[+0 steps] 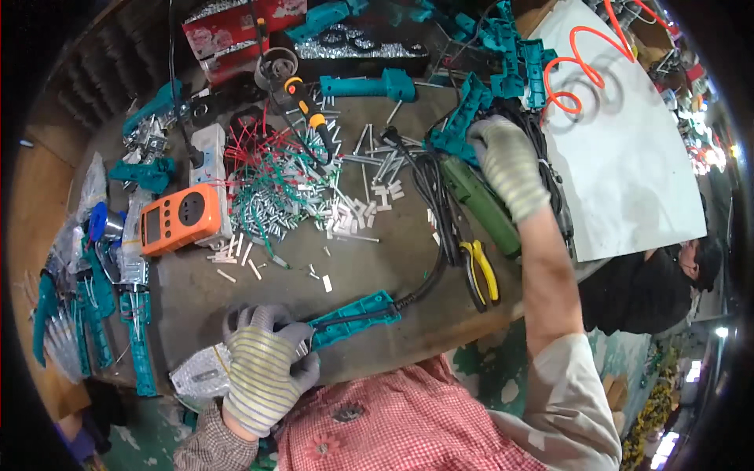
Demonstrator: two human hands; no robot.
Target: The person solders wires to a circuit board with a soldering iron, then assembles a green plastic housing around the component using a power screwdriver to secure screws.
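Two gloved hands are working over a cluttered bench. One white sheet is lying at upper right, with one orange coiled hose looping across it. One red printed box is sitting at top centre-left. One orange meter is resting at left. One pair of yellow-handled pliers is lying right of centre. At lower centre, the left hand is clamped on a teal handle half with a black cord; the right hand is closing around teal housings at upper centre.
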